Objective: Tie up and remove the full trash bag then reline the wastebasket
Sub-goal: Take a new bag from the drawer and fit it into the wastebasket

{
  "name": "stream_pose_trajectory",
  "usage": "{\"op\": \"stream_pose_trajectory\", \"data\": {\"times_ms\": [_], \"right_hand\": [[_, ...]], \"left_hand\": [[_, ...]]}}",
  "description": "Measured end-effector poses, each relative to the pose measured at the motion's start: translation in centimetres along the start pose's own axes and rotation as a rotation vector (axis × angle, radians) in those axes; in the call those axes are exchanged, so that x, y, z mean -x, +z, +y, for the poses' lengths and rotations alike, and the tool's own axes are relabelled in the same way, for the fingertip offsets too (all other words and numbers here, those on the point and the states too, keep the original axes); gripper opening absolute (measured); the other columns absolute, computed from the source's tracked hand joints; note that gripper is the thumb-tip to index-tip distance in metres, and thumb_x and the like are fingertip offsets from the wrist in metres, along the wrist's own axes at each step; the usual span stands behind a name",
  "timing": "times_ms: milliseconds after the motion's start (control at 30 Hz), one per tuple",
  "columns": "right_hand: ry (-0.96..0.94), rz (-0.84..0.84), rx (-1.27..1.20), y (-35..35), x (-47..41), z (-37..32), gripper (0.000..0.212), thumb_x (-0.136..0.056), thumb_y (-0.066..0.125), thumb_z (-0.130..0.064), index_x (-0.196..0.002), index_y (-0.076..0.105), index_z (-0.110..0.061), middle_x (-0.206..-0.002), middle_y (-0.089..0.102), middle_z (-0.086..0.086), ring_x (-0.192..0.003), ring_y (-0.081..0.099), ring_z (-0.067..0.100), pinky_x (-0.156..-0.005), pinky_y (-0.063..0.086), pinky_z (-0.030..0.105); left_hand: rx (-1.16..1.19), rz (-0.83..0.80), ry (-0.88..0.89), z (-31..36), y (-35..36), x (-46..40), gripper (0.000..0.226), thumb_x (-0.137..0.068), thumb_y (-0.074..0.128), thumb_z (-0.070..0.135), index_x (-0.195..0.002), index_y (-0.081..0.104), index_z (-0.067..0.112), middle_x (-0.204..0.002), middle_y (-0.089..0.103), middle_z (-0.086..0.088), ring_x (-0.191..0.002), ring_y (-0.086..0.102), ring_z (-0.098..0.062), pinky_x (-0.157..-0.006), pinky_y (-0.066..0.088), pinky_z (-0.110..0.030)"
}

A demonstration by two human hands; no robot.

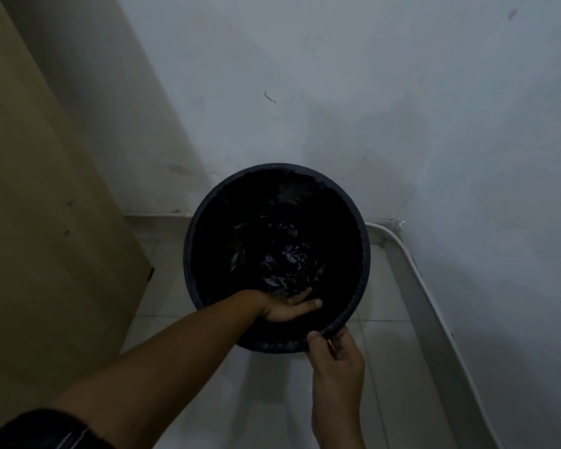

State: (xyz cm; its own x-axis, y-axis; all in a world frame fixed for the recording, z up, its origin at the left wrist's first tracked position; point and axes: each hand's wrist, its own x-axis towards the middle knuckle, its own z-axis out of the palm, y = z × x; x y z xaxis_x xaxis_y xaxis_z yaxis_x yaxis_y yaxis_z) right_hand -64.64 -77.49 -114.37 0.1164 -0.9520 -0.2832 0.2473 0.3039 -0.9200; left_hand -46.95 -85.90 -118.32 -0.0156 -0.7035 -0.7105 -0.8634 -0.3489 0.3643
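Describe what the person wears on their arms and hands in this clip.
Both hands are bare: no gloves, rings or watch visible on the left hand or the right hand. Both forearms are uncovered. A dark sleeve with a thin pale line on it covers the left upper arm; no sleeve shows on the right arm.

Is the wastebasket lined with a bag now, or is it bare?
Lined. A black bag covers the inside of the wastebasket, its edge folded over the rim.

Left hand [285, 307] flat, fingers extended; right hand [334, 346] pinching.
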Motion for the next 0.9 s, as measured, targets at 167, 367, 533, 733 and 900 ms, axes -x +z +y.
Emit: {"op": "stream_pose_trajectory", "data": {"times_ms": [167, 367, 533, 733, 900], "right_hand": [[-0.007, -0.029, 0.052, -0.5, 0.0, 0.4, 0.042, -0.1, 0.067, 0.001, -0.09, 0.081, -0.038, -0.091, 0.08, -0.002, -0.087, 0.075, 0.012, -0.081, 0.059, 0.03], [0.003, -0.04, 0.032, -0.2, -0.1, 0.5, 0.031, -0.099, 0.065, 0.007, -0.102, 0.079, -0.02, -0.097, 0.082, 0.002, -0.095, 0.077, 0.016, -0.078, 0.06, 0.023], [-0.002, -0.036, 0.063, 0.3, 0.4, 0.2, 0.031, -0.099, 0.066, 0.006, -0.105, 0.078, -0.022, -0.098, 0.082, -0.003, -0.095, 0.077, 0.011, -0.079, 0.061, 0.02], [-0.007, -0.022, 0.089, 0.6, 0.3, -0.3, 0.044, -0.097, 0.069, 0.006, -0.084, 0.082, -0.033, -0.087, 0.08, -0.003, -0.085, 0.076, 0.011, -0.079, 0.06, 0.028], [-0.037, -0.015, 0.064, 0.9, -0.6, -1.9, 0.03, -0.098, 0.068, 0.001, -0.089, 0.08, -0.025, -0.093, 0.081, -0.001, -0.093, 0.077, 0.015, -0.077, 0.061, 0.027]], "left_hand": [[-0.016, 0.093, 0.006, -0.3, -0.1, 0.6, 0.105, -0.071, 0.013, 0.105, -0.162, -0.004, 0.054, -0.176, -0.001, 0.003, -0.162, 0.004, -0.027, -0.131, 0.006, -0.049], [-0.363, 0.623, 0.008, 0.3, -1.5, 2.6, 0.08, -0.095, 0.044, 0.075, -0.158, 0.034, 0.027, -0.155, 0.038, -0.013, -0.14, 0.038, -0.037, -0.111, 0.04, -0.045], [-0.237, 0.347, -0.092, -1.4, -1.7, -1.1, 0.09, -0.082, 0.009, 0.096, -0.16, -0.008, 0.055, -0.172, -0.023, 0.009, -0.159, -0.022, -0.031, -0.125, -0.018, -0.056], [-0.167, 0.212, -0.032, -1.6, -1.5, -4.0, 0.083, -0.082, 0.004, 0.096, -0.156, -0.014, 0.061, -0.17, -0.026, 0.014, -0.159, -0.02, -0.033, -0.124, -0.018, -0.059], [-0.243, 0.203, 0.014, -0.8, -5.3, -1.5, 0.075, -0.099, 0.012, 0.077, -0.161, -0.017, 0.047, -0.176, -0.006, -0.001, -0.162, 0.0, -0.03, -0.131, 0.004, -0.051]]}}
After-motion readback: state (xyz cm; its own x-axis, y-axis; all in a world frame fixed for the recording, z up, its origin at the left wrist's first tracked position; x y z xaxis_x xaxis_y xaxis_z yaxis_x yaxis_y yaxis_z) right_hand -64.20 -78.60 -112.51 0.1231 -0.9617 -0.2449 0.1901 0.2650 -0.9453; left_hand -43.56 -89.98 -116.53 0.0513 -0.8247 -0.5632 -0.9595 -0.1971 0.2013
